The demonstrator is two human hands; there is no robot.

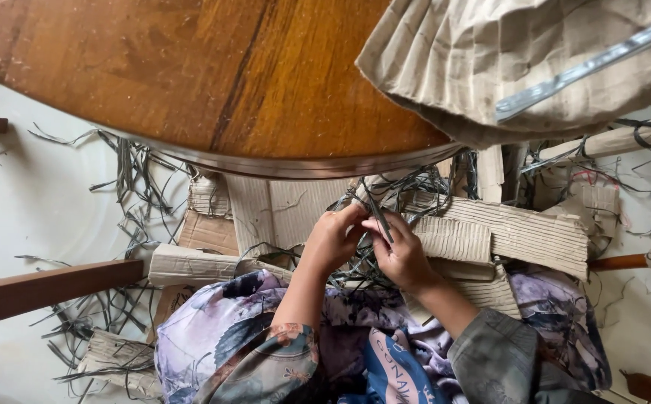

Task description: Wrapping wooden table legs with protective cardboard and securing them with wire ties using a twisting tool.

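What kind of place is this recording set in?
Probably a home used for handcraft: a round wooden table, corrugated cardboard pieces and grey strips strewn over a pale floor.

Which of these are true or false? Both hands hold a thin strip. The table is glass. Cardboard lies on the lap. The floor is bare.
1. Both hands, left hand and right hand, pinch a thin grey strip: true.
2. The table is glass: false, it is brown wood.
3. Corrugated cardboard lies across the lap: true.
4. The floor is bare: false, grey strips litter it.
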